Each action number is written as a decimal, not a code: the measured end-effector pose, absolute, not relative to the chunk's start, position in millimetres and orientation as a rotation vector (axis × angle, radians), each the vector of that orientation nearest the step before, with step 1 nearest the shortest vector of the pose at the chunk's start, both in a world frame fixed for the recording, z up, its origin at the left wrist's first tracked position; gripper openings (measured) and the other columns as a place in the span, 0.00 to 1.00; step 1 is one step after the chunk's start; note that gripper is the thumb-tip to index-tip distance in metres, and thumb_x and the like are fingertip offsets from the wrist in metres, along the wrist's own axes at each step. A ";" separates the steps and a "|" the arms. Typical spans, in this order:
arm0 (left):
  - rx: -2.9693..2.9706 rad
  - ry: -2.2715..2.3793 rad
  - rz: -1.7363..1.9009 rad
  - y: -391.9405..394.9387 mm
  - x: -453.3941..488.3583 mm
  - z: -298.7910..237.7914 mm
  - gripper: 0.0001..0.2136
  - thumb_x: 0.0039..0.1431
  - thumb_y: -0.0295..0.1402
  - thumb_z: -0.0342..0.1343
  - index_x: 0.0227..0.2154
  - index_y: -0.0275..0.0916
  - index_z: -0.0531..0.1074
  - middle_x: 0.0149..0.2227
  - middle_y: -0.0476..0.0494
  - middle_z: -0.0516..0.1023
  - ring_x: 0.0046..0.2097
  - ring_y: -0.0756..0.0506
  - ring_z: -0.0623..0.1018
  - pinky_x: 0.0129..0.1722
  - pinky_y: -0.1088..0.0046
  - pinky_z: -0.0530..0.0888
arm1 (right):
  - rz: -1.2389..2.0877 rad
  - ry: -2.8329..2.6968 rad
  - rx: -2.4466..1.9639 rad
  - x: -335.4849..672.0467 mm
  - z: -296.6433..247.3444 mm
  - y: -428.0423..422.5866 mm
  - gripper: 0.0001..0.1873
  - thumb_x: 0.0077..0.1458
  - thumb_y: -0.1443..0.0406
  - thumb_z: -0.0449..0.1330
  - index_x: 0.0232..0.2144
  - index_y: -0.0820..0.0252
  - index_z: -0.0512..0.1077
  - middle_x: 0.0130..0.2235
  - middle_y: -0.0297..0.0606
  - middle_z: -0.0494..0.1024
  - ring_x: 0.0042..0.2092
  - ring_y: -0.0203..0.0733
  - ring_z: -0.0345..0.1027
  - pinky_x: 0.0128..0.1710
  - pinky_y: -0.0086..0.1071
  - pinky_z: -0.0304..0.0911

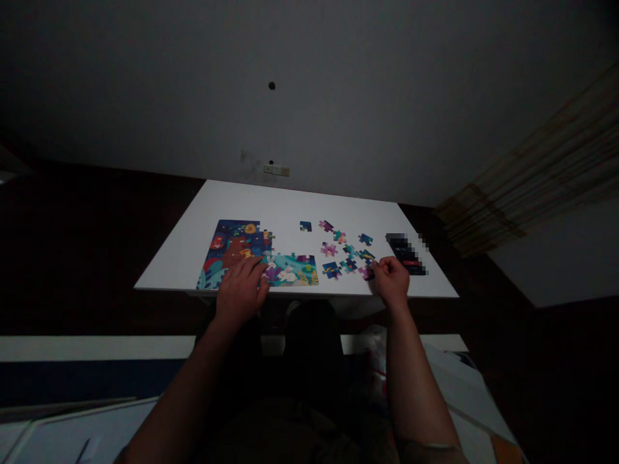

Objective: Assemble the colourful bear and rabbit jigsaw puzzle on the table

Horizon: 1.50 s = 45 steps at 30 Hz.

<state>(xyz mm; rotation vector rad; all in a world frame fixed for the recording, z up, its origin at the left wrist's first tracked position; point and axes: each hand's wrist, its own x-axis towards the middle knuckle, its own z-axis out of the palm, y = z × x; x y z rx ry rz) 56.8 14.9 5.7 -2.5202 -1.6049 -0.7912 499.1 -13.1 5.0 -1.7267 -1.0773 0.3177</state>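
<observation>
A partly assembled colourful jigsaw puzzle point(242, 248) lies on the left half of a small white table point(193, 225). My left hand point(240, 289) rests on its lower edge, fingers flat and spread over the joined pieces. Several loose puzzle pieces point(345, 248) are scattered on the right half of the table. My right hand point(391, 280) sits at the table's near right edge, with its fingers pinched on a purple loose piece point(366, 272).
A dark phone-like object point(407, 253) lies at the table's right edge, just beyond my right hand. A grey wall with a socket point(276, 170) rises behind the table. The floor around is dark. A curtain point(532, 180) hangs at the right.
</observation>
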 end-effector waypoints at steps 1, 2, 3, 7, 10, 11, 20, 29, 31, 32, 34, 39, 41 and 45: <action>-2.519 -1.603 -0.794 15.1 56.7 5.5 0.17 0.79 0.32 0.59 0.62 0.41 0.87 0.68 0.32 0.89 0.68 0.27 0.87 0.67 0.44 0.83 | 0.320 -1.076 -1.719 499.0 4.8 -13.2 0.27 0.59 0.36 0.72 0.29 0.44 0.68 0.23 0.28 0.62 0.29 0.46 0.57 0.33 0.42 0.57; -2.521 -1.602 -0.796 15.3 56.6 5.4 0.17 0.79 0.32 0.59 0.62 0.41 0.87 0.68 0.31 0.89 0.68 0.27 0.87 0.67 0.44 0.83 | 0.323 -1.077 -1.713 498.9 4.7 -13.3 0.26 0.59 0.37 0.73 0.29 0.44 0.69 0.23 0.28 0.62 0.29 0.46 0.56 0.33 0.42 0.57; -2.523 -1.602 -0.797 15.4 56.5 5.4 0.17 0.79 0.32 0.60 0.62 0.41 0.87 0.68 0.31 0.89 0.68 0.27 0.87 0.67 0.45 0.83 | 0.327 -1.079 -1.710 498.8 4.6 -13.4 0.26 0.60 0.38 0.73 0.29 0.44 0.69 0.24 0.28 0.62 0.29 0.46 0.56 0.33 0.42 0.57; -2.519 -1.601 -0.787 15.3 56.9 5.9 0.17 0.79 0.32 0.59 0.62 0.41 0.87 0.68 0.32 0.89 0.68 0.27 0.87 0.67 0.44 0.84 | 0.320 -1.079 -1.707 498.3 5.8 -13.6 0.28 0.59 0.36 0.73 0.29 0.45 0.68 0.23 0.27 0.61 0.29 0.45 0.56 0.33 0.42 0.58; -2.519 -1.624 -0.792 14.8 57.5 6.2 0.17 0.79 0.32 0.59 0.62 0.43 0.88 0.69 0.32 0.89 0.68 0.27 0.87 0.67 0.44 0.83 | 0.334 -1.079 -1.713 496.6 8.8 -14.1 0.29 0.59 0.35 0.73 0.29 0.45 0.68 0.23 0.27 0.62 0.29 0.45 0.56 0.32 0.42 0.58; -2.522 -1.634 -0.795 14.7 57.7 6.2 0.18 0.79 0.32 0.59 0.62 0.43 0.88 0.69 0.32 0.89 0.68 0.27 0.87 0.67 0.43 0.83 | 0.334 -1.074 -1.719 495.7 10.0 -14.4 0.30 0.58 0.34 0.74 0.29 0.45 0.68 0.23 0.27 0.62 0.29 0.45 0.56 0.32 0.41 0.59; -2.526 -1.619 -0.784 15.2 57.1 4.6 0.17 0.79 0.32 0.58 0.63 0.44 0.87 0.69 0.33 0.89 0.69 0.28 0.86 0.67 0.44 0.83 | 0.324 -1.082 -1.733 494.9 11.4 -14.2 0.27 0.57 0.36 0.72 0.28 0.43 0.68 0.23 0.28 0.61 0.29 0.47 0.56 0.33 0.42 0.58; -2.527 -1.651 -0.815 15.2 57.0 4.8 0.17 0.78 0.32 0.59 0.62 0.46 0.88 0.69 0.33 0.88 0.69 0.28 0.86 0.68 0.44 0.83 | 0.331 -1.080 -1.735 495.8 9.2 -14.6 0.22 0.57 0.41 0.71 0.29 0.44 0.68 0.23 0.29 0.63 0.30 0.47 0.57 0.34 0.43 0.58; -2.533 -1.651 -0.817 15.5 56.8 5.0 0.17 0.78 0.32 0.59 0.62 0.46 0.88 0.69 0.33 0.89 0.69 0.28 0.86 0.69 0.44 0.83 | 0.341 -1.059 -1.735 494.8 10.4 -14.6 0.22 0.56 0.42 0.71 0.29 0.44 0.69 0.23 0.29 0.62 0.29 0.47 0.56 0.34 0.43 0.57; -2.534 -1.648 -0.816 15.6 56.6 5.1 0.17 0.78 0.33 0.59 0.62 0.46 0.88 0.69 0.33 0.89 0.70 0.28 0.86 0.69 0.45 0.83 | 0.344 -1.049 -1.733 494.5 10.9 -14.5 0.21 0.55 0.42 0.71 0.29 0.44 0.69 0.23 0.28 0.62 0.29 0.46 0.56 0.33 0.43 0.57; -2.531 -1.642 -0.802 15.8 56.4 5.2 0.17 0.79 0.33 0.59 0.62 0.45 0.87 0.69 0.33 0.88 0.70 0.28 0.86 0.70 0.45 0.82 | 0.347 -1.045 -1.728 494.3 11.1 -14.3 0.22 0.55 0.41 0.71 0.29 0.44 0.69 0.23 0.28 0.61 0.29 0.46 0.56 0.33 0.43 0.58; -2.527 -1.640 -0.751 15.3 56.6 5.2 0.17 0.79 0.33 0.58 0.63 0.44 0.86 0.70 0.33 0.88 0.69 0.29 0.86 0.68 0.45 0.83 | 0.337 -1.083 -1.720 494.0 11.7 -13.5 0.20 0.56 0.42 0.71 0.32 0.45 0.71 0.24 0.27 0.61 0.30 0.48 0.58 0.34 0.43 0.60; -2.524 -1.642 -0.762 14.6 56.9 5.6 0.17 0.79 0.33 0.58 0.63 0.44 0.86 0.70 0.33 0.88 0.70 0.29 0.85 0.68 0.45 0.82 | 0.364 -1.162 -1.722 493.0 14.7 -13.5 0.16 0.59 0.44 0.70 0.35 0.45 0.75 0.26 0.30 0.65 0.31 0.50 0.63 0.36 0.45 0.64; -2.540 -1.647 -0.785 13.6 57.2 7.3 0.17 0.79 0.32 0.58 0.63 0.44 0.86 0.70 0.32 0.88 0.70 0.29 0.85 0.68 0.43 0.82 | 0.365 -1.590 -1.744 490.3 27.4 -11.8 0.12 0.62 0.55 0.71 0.48 0.42 0.86 0.43 0.44 0.85 0.49 0.64 0.79 0.54 0.56 0.76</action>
